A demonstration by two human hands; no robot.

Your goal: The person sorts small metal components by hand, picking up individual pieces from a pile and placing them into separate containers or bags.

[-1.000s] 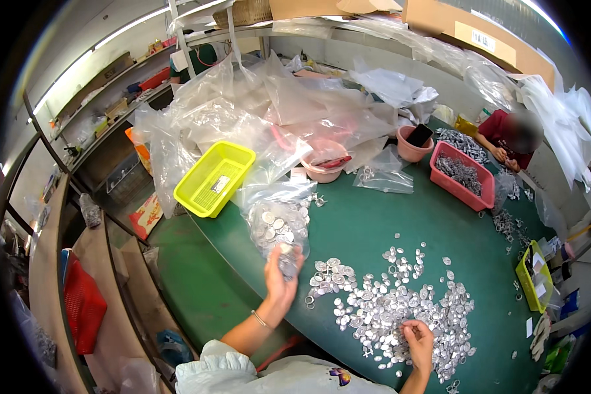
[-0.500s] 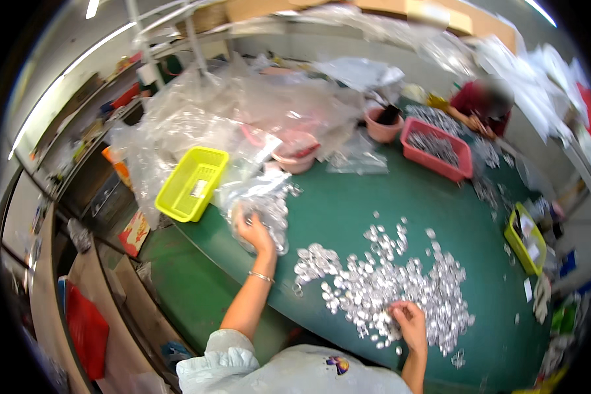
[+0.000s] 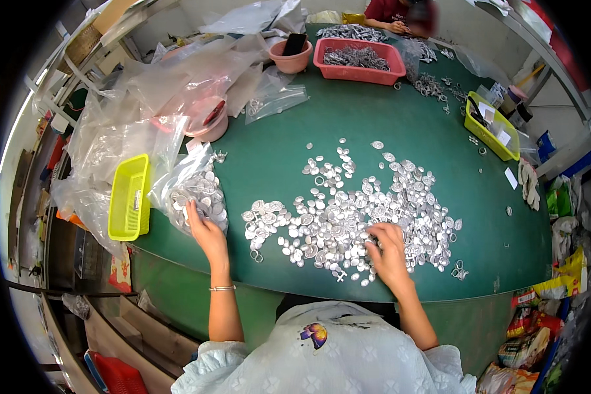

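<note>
Silver-coloured small metal pieces point(image 3: 338, 220), mostly oval and disc-like with a few rings among them, lie spread on the green table in front of me. Over the near part of this pile is my right hand point(image 3: 391, 259), its thumb and fingers curled together among the pieces; what they pinch is too small to make out. My left hand point(image 3: 209, 240) touches the near side of a clear plastic bag point(image 3: 200, 194) filled with larger silver discs. Its visible fingers are stretched out along the bag. A small separate cluster of silver pieces point(image 3: 266, 220) lies between the bag and the main pile.
A yellow basket point(image 3: 130, 197) stands left of the bag, beside heaped clear plastic sheeting point(image 3: 131, 92). Farther back are pink bowls point(image 3: 207, 128) and a pink tray point(image 3: 358, 73) of metal parts. Another yellow basket point(image 3: 496, 131) stands right. Another person point(image 3: 397, 16) sits at the far side.
My view has turned and shifted, so the table now appears more squarely in front. The left hand has shifted toward the bag's near edge. My right hand stays at the pile, fingers still curled.
</note>
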